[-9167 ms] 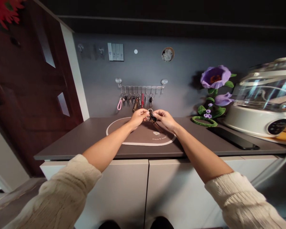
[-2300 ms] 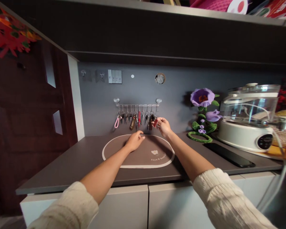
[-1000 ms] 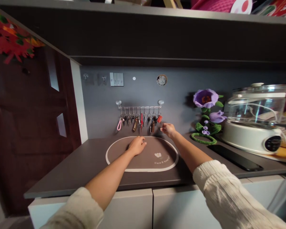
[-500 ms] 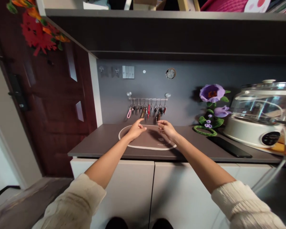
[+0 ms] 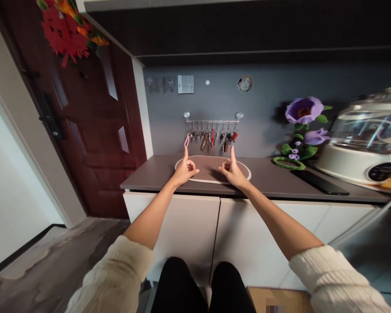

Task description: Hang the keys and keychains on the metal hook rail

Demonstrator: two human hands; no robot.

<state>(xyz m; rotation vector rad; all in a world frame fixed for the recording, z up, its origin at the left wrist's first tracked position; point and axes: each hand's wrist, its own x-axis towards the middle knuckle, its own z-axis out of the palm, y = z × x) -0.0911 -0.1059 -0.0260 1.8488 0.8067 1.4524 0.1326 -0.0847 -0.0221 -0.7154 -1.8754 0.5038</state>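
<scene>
My left hand (image 5: 184, 168) hovers over the left part of an oval brown mat (image 5: 210, 163) with a pale rim. Its index finger points up and its thumb points inward, while the other fingers curl loosely around nothing. Mirroring it above the mat's right part, my right hand (image 5: 233, 169) holds the same shape and is also without an object. Beyond both hands, a clear rail (image 5: 211, 121) on the grey wall carries several hanging keys, among them a pink loop (image 5: 187, 140), a red strap (image 5: 212, 138) and a brown fob (image 5: 203, 142).
To the right on the counter (image 5: 138, 174) are a purple knitted flower (image 5: 303, 111), a black phone (image 5: 319, 181) and a white appliance with a clear lid (image 5: 361, 143). A dark shelf (image 5: 247, 32) overhangs the counter. The dark red door (image 5: 94, 130) is at left.
Both hands have turned so the index fingers now point upward. The view has tilted down and shifted left, with the legs showing more. The keys still hang on the rail.
</scene>
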